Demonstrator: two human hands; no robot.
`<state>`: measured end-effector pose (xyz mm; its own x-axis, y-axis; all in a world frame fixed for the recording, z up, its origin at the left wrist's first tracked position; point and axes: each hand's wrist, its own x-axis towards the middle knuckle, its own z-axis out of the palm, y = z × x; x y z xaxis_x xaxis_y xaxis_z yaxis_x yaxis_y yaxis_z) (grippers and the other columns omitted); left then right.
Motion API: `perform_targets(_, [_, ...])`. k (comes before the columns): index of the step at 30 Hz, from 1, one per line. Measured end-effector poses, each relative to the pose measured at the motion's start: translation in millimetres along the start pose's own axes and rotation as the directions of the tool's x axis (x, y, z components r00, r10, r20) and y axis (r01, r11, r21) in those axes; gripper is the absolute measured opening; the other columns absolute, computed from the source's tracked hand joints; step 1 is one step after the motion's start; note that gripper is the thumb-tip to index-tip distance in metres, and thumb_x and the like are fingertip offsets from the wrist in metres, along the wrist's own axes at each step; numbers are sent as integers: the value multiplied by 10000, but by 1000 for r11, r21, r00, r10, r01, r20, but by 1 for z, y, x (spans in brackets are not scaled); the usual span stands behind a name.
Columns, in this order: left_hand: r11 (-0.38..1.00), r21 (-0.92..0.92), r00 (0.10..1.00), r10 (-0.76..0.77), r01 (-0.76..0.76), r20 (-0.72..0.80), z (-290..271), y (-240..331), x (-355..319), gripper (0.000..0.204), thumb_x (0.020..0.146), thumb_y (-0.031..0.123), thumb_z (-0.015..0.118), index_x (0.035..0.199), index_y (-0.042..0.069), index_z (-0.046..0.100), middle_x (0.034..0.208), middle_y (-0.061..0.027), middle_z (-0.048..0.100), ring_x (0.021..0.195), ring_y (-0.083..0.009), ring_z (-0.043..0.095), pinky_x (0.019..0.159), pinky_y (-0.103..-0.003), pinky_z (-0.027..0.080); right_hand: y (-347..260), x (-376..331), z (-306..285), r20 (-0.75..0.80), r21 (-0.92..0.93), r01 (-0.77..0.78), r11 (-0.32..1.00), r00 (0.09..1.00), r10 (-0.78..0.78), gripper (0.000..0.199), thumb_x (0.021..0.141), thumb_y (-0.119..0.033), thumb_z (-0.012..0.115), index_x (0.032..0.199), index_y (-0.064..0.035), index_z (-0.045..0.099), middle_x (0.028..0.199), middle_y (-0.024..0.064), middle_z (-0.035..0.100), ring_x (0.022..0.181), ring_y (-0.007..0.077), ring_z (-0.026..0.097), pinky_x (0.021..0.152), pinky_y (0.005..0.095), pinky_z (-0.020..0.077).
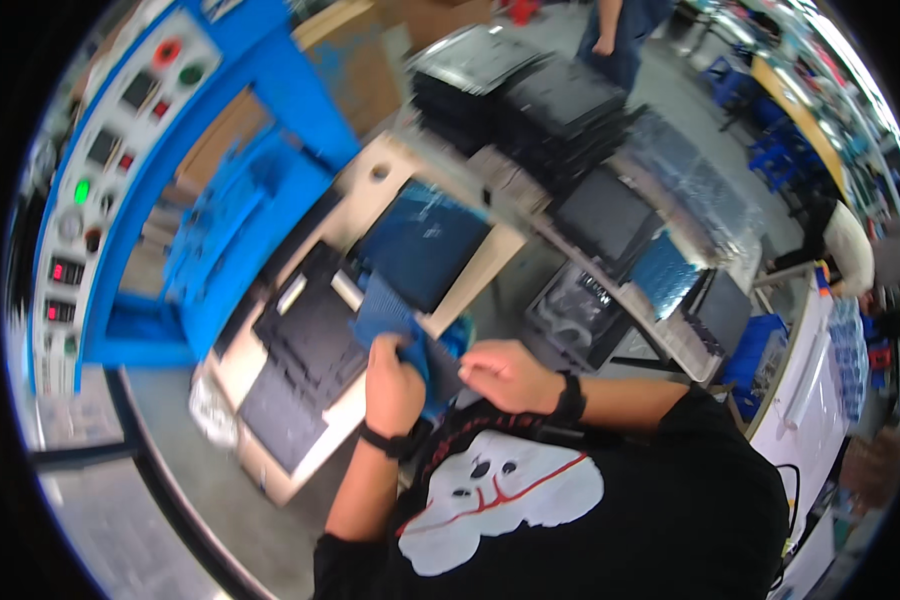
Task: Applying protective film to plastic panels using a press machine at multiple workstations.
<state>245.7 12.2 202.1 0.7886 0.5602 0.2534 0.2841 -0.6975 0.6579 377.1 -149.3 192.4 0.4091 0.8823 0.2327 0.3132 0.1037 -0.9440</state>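
Observation:
My left hand [395,392] is closed, thumb on top, around a blue textured sheet [382,312] whose pointed corner sticks up toward the bench. Close on its right, my right hand [510,376] pinches the edge of a dark thin piece [444,372] beside the blue sheet. Blur hides where the two pieces meet. Beyond my hands, a dark panel with a glossy blue film [425,245] lies on the wooden bench [378,165]. Left of my hands is a black fixture plate [315,325], with a grey flat sheet [282,412] at its near end.
A blue press machine [240,215] with a control panel [105,190] stands at the left. Stacked black panels [560,100] rise at the back. A side table on the right holds a dark panel [605,215] and blue film [665,272]; a black crate [575,312] sits below. Other people stand farther off.

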Motion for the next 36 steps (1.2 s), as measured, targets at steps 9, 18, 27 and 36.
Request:
perform_targets(9, [934,-299,920,-70,196,386,21,28,24,199,962,196,599,932,0,581,795,-47,568,751,-127,504,689,-287,434,20,-38,-51,261,151,-252,956,943,207,240,947,-165,603,1115,7,601,939,129,635,847,203,631,748,343,489])
perform_targets(18, [915,-346,873,-12,206,487,71,40,33,180,970,170,591,892,10,613,802,-68,621,747,-153,558,712,-299,460,34,-40,-57,416,827,-525,201,812,410,573,967,-320,609,1420,-66,368,1257,140,533,1098,252,605,909,438,527])
perform_targets(27, [909,-338,818,-5,243,575,82,50,41,198,979,184,590,880,13,603,749,-20,565,726,-113,489,675,-278,420,38,-49,-69,65,774,-466,429,733,678,330,957,-362,642,885,-41,667,766,29,621,699,120,632,642,308,574])
perform_targets(36, [938,-290,897,-43,188,440,66,37,39,241,982,207,582,868,-6,597,761,-18,560,720,-106,478,666,-271,413,46,-41,-76,-25,538,-463,704,827,562,274,944,-204,658,836,46,691,700,43,644,634,106,628,588,278,533])
